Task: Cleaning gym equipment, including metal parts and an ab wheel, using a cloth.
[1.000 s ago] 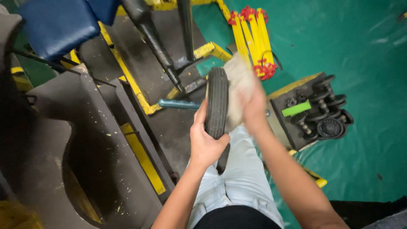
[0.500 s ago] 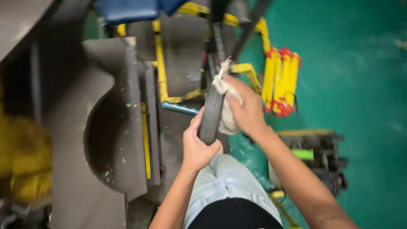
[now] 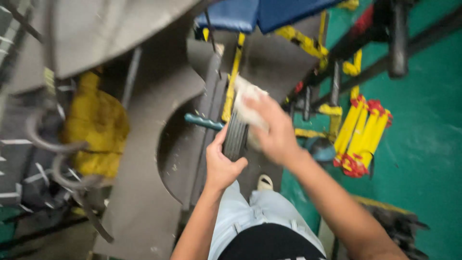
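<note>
On the left lies one bulky yellow cloth bundle (image 3: 96,127) beside one big grey metal plate with a half-round cut-out (image 3: 159,106), flecked with pale chips. One teal tube handle (image 3: 204,122) juts out over that cut-out toward the wheel.

The left hand (image 3: 221,163) is clamped on the lower rim of one small black ribbed rubber wheel (image 3: 236,137), thumb on one side and fingers curled round the tread, holding it on edge above the inner edge of the grey plate and just ahead of the person's knees in pale jeans (image 3: 260,212). The right hand (image 3: 272,132) is closed over one crumpled off-white rag (image 3: 245,98) and presses it against the upper side of the wheel.

The hold takes in only the bottom of the rim, so a hard push with the rag could, I judge, twist the wheel out of the fingers; it would drop toward the one pale shoe (image 3: 264,182) showing below. The rag could also catch on the teal handle, which lies just beside the tread.

Further right, one blue padded seat (image 3: 260,14) sits at the top, dark bars cross a green floor (image 3: 428,125), and one bundle of yellow strips with red ends (image 3: 361,137) lies on it; the strips are too blurred to count.
</note>
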